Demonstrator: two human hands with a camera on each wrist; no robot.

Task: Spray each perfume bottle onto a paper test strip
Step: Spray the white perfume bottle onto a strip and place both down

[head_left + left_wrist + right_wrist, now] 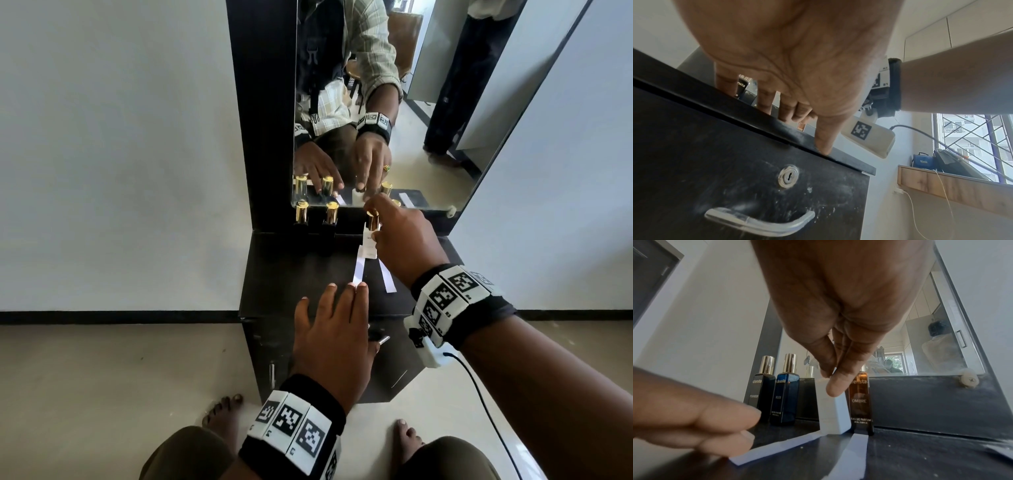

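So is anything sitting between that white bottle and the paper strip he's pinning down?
Nothing visible: the white bottle, held by the right hand, stands at the strip's far end; the left hand's fingertips press its near end.

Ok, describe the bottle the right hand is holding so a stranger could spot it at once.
Find the mirror above the black cabinet; four bottles line its foot. The right hand grips the third from the left, the white bottle, standing on a paper strip. Its neighbours are black, blue and amber.
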